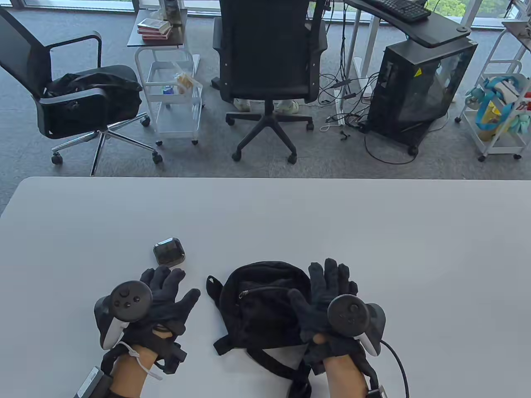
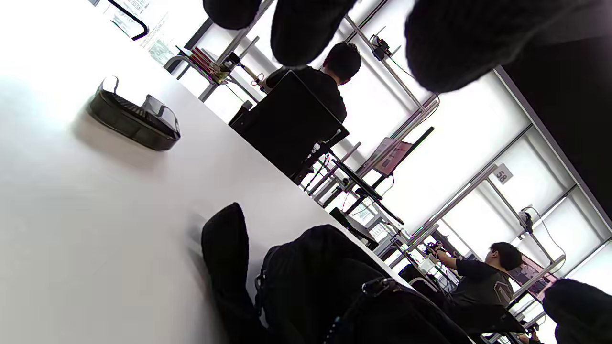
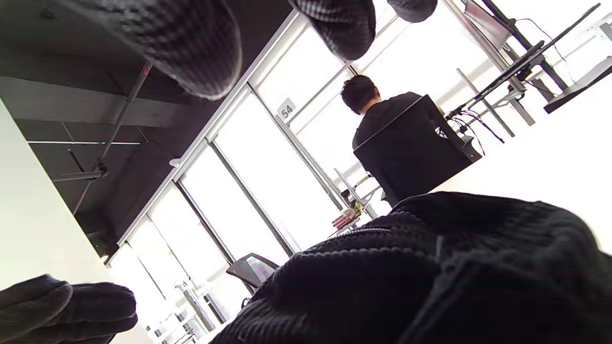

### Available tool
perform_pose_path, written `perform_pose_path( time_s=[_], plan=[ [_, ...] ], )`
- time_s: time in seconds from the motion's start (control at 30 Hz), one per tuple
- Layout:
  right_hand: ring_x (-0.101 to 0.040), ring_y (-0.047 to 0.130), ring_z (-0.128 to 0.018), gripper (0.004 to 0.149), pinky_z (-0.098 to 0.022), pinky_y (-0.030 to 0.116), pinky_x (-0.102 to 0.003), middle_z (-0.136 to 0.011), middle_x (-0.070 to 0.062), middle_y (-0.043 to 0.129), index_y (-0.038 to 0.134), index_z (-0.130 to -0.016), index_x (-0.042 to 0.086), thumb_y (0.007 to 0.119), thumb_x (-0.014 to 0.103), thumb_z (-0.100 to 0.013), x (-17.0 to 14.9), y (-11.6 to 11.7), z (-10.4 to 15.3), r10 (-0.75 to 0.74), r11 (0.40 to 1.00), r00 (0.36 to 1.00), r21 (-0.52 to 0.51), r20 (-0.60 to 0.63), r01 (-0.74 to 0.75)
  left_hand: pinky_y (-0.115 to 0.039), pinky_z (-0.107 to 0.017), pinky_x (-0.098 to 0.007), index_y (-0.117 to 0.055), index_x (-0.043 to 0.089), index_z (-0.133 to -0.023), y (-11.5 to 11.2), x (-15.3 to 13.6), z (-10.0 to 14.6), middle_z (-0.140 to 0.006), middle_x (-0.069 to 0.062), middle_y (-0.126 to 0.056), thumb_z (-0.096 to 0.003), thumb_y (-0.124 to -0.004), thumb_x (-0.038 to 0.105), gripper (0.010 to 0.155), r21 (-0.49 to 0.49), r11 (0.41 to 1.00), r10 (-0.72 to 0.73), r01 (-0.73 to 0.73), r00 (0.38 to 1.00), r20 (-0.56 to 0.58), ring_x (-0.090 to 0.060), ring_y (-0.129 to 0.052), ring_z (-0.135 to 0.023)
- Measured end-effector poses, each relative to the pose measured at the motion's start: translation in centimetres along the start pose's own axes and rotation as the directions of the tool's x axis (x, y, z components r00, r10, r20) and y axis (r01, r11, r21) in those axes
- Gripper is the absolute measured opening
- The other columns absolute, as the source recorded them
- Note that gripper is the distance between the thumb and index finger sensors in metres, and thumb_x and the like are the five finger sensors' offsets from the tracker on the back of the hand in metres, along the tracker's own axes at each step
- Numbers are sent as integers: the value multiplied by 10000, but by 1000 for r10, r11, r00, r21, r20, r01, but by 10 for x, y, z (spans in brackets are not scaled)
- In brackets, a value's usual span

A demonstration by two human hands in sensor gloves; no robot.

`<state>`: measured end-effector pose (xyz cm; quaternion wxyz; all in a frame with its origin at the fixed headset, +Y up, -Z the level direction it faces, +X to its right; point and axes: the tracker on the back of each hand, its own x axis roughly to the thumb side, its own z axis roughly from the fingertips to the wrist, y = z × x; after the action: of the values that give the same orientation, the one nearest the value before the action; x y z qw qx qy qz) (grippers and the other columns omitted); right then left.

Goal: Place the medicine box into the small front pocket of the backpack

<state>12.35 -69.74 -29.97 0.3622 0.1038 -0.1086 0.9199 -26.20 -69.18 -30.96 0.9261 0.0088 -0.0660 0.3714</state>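
Observation:
The medicine box [image 1: 168,251], a small dark glossy box, lies on the white table [image 1: 265,215], left of and beyond the backpack; it also shows in the left wrist view [image 2: 134,119]. The small black backpack [image 1: 259,309] lies flat near the front edge, its front pocket zipper [image 1: 265,289] running across the top. It fills the bottom of the left wrist view [image 2: 325,282] and the right wrist view [image 3: 430,267]. My left hand [image 1: 176,286] is open with spread fingers, just in front of the box and not touching it. My right hand [image 1: 315,286] is open over the backpack's right side.
Backpack straps [image 1: 269,360] trail toward the table's front edge. Beyond the table stand office chairs [image 1: 269,62], a white cart [image 1: 174,95] and a computer tower [image 1: 415,91].

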Motion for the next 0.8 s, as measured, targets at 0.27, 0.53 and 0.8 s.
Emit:
perform_pose_path(
  time_s=[0.27,0.53,0.8],
  plan=[
    [-694,287,-915,841,-538,248,-783,-1062,-416,358,505,-1064,-110,704,538,-564,-14,1,-1,-27,1000,998,-8,-65,26,-255,-597,-781,-603,35,-1088,-6,2,1,-1153,-365,-433,-529,-775,595,810,-24,1000,14,-14,1000,13,-642,-256,-1009],
    [-689,295,-918,838,-540,250,-781,-1060,-415,373,517,-1059,-112,704,538,-564,-32,8,-5,-14,1000,989,23,-150,18,-260,-597,-781,-604,33,-1087,-8,3,1,-1152,-366,-439,-530,-773,595,809,-25,1000,11,-10,1000,20,-643,-262,-1008],
    [-683,293,-921,833,-542,250,-779,-1060,-412,383,525,-1055,-111,705,536,-562,-43,10,-6,-6,1000,982,22,-190,10,-264,-596,-782,-602,34,-1086,-9,5,2,-1151,-366,-442,-529,-772,595,809,-30,1000,5,-4,1000,21,-643,-265,-1008]
  ],
)
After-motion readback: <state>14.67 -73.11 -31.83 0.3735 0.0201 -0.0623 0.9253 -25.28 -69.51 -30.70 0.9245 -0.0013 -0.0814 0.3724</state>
